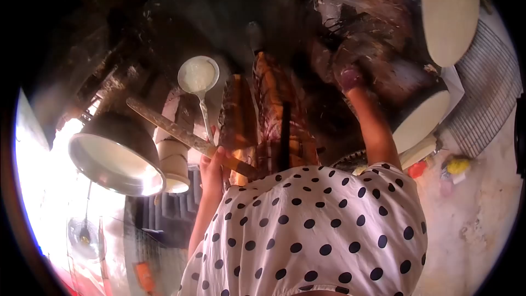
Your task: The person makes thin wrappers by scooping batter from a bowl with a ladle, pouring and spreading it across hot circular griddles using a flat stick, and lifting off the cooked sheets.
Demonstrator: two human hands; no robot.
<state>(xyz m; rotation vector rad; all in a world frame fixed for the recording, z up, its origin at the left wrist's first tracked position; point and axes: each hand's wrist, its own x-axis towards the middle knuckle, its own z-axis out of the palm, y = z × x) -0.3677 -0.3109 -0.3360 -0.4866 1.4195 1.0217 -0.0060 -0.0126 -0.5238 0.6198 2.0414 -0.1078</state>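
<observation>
My left hand is closed around the handle of a metal ladle, whose round bowl holds something whitish. A long wooden stick runs slantwise across the same hand, and its fingers wrap it too. My right hand reaches forward into a dark, smoky area beside some sticks or straw; its fingers are too blurred to make out. Between my two arms lie long orange-brown pieces that look like wood, their surfaces partly in shadow.
At left are a large metal bowl and a pale cylindrical container. At right stand a dark pot with a pale round top, a pale oval board and a wire rack. Red and yellow items lie below.
</observation>
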